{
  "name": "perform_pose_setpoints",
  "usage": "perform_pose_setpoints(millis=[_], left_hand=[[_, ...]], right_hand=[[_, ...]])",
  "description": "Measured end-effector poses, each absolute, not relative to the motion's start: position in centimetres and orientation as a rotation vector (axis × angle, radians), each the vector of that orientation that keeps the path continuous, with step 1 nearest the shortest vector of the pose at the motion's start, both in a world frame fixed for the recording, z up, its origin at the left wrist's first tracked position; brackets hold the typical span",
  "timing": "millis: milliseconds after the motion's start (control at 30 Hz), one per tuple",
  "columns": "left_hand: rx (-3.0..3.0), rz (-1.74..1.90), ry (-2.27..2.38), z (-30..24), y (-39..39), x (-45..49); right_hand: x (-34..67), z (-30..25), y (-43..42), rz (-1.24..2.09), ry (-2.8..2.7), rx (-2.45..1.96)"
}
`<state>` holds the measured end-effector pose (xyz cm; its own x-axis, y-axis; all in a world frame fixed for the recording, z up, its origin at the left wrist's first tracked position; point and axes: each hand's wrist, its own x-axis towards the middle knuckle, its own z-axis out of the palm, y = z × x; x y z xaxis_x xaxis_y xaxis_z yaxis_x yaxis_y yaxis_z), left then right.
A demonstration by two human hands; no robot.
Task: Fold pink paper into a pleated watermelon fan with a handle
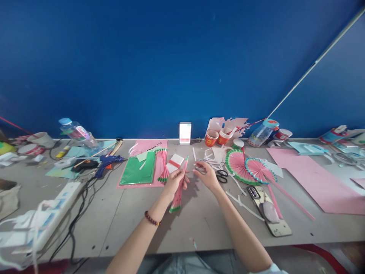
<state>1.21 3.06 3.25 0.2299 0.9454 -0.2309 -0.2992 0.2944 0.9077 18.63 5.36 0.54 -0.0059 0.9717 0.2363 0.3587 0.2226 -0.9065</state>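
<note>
My left hand (176,184) is closed around a pink folded paper strip (176,199) with green ends and small dark marks, held upright over the table. To its right my right hand (207,175) hovers with fingers apart and curved, holding nothing that I can see. Black-handled scissors (222,176) lie just beyond that hand, beside white paper scraps (211,155). Left of my left hand are a second pleated pink-and-green paper (162,164) and a white box with a red band (175,163). Two round pleated paper fans, one green-edged (235,161) and one blue-edged (258,170), rest at the right.
Green sheets (137,171) lie on pink paper left of centre. A blue glue gun (110,161), cables and a white power strip (61,213) occupy the left. Paper cups (211,138), a tilted bottle (262,133), a phone (268,213) and pink sheets (316,182) are rightward.
</note>
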Motion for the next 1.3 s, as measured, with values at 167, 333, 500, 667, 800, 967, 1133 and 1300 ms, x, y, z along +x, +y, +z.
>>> perform_pose_setpoints(millis=[167,333,500,667,800,967,1133,1300], left_hand=[[0.752,1.013,0.898,2.2,3.9,0.9],[0.743,1.025,0.841,1.6,3.1,1.2],[0.742,1.009,0.840,1.9,2.5,1.5],[0.802,1.058,0.844,2.0,2.1,1.7],[0.806,1.074,0.864,2.2,2.0,1.6],[0.874,1.109,0.875,2.9,1.7,1.5],[0.842,1.148,0.823,3.7,1.6,1.1],[0.835,1.186,0.871,4.8,1.6,0.9]], right_hand=[[20.1,-0.2,5.6,0.222,-1.766,-1.628],[20.1,-0.9,5.4,0.154,-1.917,-1.706],[19.3,0.1,5.1,0.261,-1.624,-1.595],[18.7,1.9,4.7,0.748,-1.166,-1.202],[19.4,2.6,4.9,1.158,-0.862,-0.884],[20.1,3.5,5.1,1.464,-0.660,-0.688],[19.3,3.5,4.6,1.526,-0.692,-0.614],[17.8,3.0,3.7,1.518,-0.904,-0.682]])
